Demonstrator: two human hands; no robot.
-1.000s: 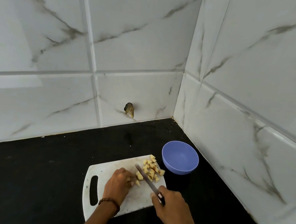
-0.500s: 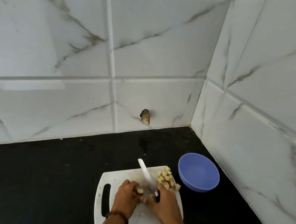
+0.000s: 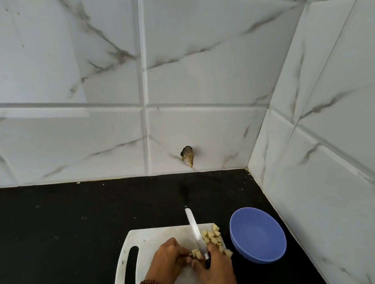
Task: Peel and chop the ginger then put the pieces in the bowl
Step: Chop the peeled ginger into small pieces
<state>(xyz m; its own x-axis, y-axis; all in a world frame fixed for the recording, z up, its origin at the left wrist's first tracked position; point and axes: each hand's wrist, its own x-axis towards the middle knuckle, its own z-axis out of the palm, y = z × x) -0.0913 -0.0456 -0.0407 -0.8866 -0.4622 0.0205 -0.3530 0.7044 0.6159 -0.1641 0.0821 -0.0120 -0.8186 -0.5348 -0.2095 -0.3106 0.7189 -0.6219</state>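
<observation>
Board (image 3: 149, 241): lies on the black counter (image 3: 58, 232), handle slot at its left.

Left hand (image 3: 168, 256): fingers curled, fingertips pinching a ginger piece (image 3: 196, 253) against the board.

Right hand (image 3: 218, 268): fingers wrapped round the handle of the knife (image 3: 194, 228). The blade points far-left and lies just right of the held piece.

Pile (image 3: 212, 238): cut ginger, on the board's far right corner.

Bowl (image 3: 257, 234): blue, on the counter just right of the board.

Single head-worn wide-angle view, forward and down, close above the cutting board (image 3: 150, 236).
</observation>
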